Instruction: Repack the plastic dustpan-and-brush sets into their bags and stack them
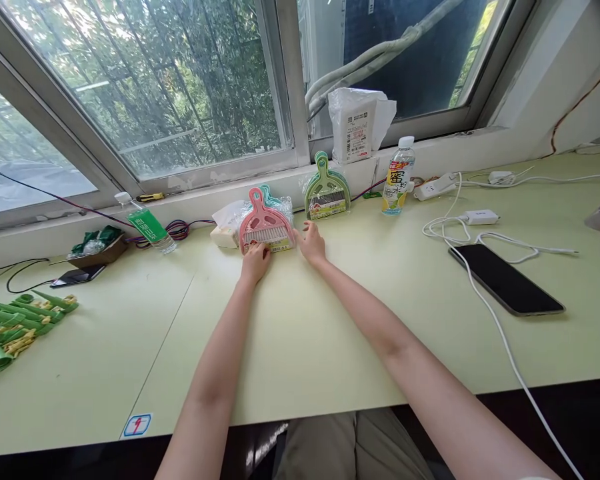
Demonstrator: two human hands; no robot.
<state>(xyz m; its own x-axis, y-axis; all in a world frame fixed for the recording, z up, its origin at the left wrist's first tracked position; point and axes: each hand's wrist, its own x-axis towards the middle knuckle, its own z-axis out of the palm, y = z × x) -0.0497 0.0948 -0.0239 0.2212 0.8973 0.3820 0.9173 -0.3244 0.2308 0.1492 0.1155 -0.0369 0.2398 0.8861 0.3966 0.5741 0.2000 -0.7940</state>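
A pink mini dustpan and brush set [266, 223] in clear wrapping stands upright near the back of the table. My left hand [257, 262] has its fingers closed on the set's lower left edge. Beside the lower right edge is my right hand [312, 244], fingers apart and loosely bent; whether its thumb touches the wrapping I cannot tell. Behind the pink one, a teal set [269, 193] is mostly hidden. A green dustpan and brush set [326, 190], also wrapped, leans against the sill just beyond my right hand.
Left of the sets lies a tissue pack [225, 237], then a tilted green-label bottle [150, 227]. Rightward stand a drink bottle [399, 177], a power strip [436, 187], white cables and a phone [507, 279]. Green cone-shaped pieces [23, 323] lie far left. A tissue package [356, 130] sits on the sill.
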